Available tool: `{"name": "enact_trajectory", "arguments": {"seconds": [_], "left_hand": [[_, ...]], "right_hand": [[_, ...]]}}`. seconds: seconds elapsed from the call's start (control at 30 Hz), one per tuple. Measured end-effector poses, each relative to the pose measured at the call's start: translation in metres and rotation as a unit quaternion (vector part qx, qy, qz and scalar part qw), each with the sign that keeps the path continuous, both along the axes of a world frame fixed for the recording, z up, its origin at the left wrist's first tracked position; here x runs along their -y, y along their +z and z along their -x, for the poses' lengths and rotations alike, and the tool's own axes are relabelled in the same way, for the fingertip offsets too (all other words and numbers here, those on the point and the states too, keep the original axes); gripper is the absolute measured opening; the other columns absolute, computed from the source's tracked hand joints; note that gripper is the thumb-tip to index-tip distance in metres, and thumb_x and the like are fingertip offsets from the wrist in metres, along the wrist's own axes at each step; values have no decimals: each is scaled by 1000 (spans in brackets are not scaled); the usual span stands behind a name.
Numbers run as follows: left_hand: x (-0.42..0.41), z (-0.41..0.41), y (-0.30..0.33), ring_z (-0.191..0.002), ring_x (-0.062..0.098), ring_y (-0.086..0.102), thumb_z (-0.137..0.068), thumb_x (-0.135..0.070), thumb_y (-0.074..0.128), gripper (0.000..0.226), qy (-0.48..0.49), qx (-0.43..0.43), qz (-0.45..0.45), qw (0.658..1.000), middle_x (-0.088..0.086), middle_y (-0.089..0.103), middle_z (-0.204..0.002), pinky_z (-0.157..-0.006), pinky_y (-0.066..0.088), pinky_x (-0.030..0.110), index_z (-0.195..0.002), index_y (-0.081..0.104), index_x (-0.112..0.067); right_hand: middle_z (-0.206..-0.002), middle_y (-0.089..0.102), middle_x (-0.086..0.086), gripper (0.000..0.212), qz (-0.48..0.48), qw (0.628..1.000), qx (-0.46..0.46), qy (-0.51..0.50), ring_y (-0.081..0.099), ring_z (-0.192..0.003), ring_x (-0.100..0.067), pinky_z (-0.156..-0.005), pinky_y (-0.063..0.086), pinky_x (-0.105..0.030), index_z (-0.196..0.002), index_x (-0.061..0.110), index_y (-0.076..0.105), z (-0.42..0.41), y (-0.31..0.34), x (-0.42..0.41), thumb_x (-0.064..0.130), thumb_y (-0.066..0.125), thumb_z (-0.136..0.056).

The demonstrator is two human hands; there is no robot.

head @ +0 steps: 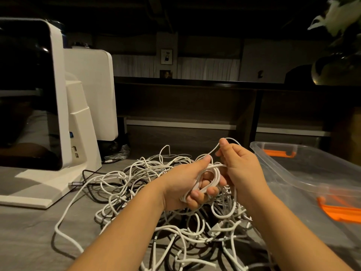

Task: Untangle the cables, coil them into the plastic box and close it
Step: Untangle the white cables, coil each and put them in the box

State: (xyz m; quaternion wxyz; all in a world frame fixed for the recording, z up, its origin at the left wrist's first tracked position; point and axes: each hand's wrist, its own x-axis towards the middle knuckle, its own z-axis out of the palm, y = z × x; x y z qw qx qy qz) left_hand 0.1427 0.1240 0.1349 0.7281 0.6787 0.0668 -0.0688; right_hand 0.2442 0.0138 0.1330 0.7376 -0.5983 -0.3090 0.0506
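Left hand (183, 182) fingers curled round small coil (210, 178); right hand (237, 165) pinching its strand. Light, limp, snag-prone cables (156, 192): best gripped at coil. Plastic box (304, 173) at counter's right edge.

A: Room on the left?
B: Little. The white monitor stand (64, 173) fills the left edge of the table (25, 231), a black cable (88, 184) trailing from it.
A: Centre?
B: Tangled white cables (175, 231) cover it; both forearms hang over them.
A: Right?
B: The open clear plastic box (312, 173) stands just beside the right hand (240, 165); the way over its near rim is open.
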Motion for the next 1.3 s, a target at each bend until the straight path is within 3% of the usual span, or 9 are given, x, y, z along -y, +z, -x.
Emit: {"name": "enact_trajectory", "arguments": {"seconds": [0.27,0.4,0.53,0.63,0.77,0.9,1.0,1.17,1.3], "left_hand": [[2,2,-2,-46,2,30,-100,-51,41,40,-30,15,-91,995,-7,46,-63,-42,20,14,-90,62,-18],[3,-6,-1,-45,2,30,-106,-45,35,41,77,55,-27,995,-4,50,-62,-40,20,14,-94,60,-14],[-3,-13,-3,-45,5,34,-106,-45,39,41,231,116,29,966,-1,55,-66,-38,24,15,-100,62,-12],[-7,-17,-5,-45,6,36,-106,-44,36,45,323,152,17,934,1,56,-68,-39,26,18,-103,65,-9],[-5,-18,-5,-46,8,42,-107,-44,35,46,387,205,10,899,4,59,-72,-42,31,21,-99,65,-11],[-6,-18,-3,-48,10,55,-107,-43,34,46,437,221,54,870,7,65,-77,-44,44,21,-100,65,-10],[-5,-15,0,-63,16,70,-107,-44,33,45,419,247,164,858,7,75,-82,-58,57,28,-105,64,-10],[-6,-11,3,-81,21,76,-107,-44,32,44,356,264,317,838,5,78,-90,-78,57,39,-107,63,-13],[-9,-9,6,-53,9,60,-106,-44,38,39,328,262,370,829,0,68,-71,-53,51,24,-102,64,-15]], "right_hand": [[-50,34,-1,34,-9,999,-41,15,30,-39,-12,-38,26,-20,-73,9,58,-1,-2,-1,39,65,-89],[-56,46,-3,25,1,997,-31,69,43,-46,-13,-46,39,-25,-75,10,60,-1,-3,-1,31,69,-85],[-74,58,-10,7,55,989,-31,135,50,-53,-13,-46,42,-26,-91,8,64,-1,-4,-2,13,67,-89],[-70,58,-5,5,80,987,-25,135,52,-53,-12,-51,44,-27,-96,8,65,-1,-6,-3,9,65,-91],[-60,53,-3,10,66,986,-36,148,54,-56,-18,-55,48,-26,-84,8,62,1,-3,-2,6,60,-94],[-60,53,1,11,27,994,65,89,54,-58,-15,-66,47,-32,-84,9,60,4,-2,-2,5,59,-94],[-64,52,1,10,12,988,134,71,50,-56,-13,-60,44,-32,-91,11,58,7,-4,-1,2,55,-96],[-63,56,0,9,185,938,293,24,47,-55,-8,-54,41,-30,-89,25,58,10,-11,-7,20,58,-97],[-60,52,13,15,238,914,315,95,47,-56,-5,-56,41,-27,-83,26,59,15,-11,-5,27,56,-98]]}}
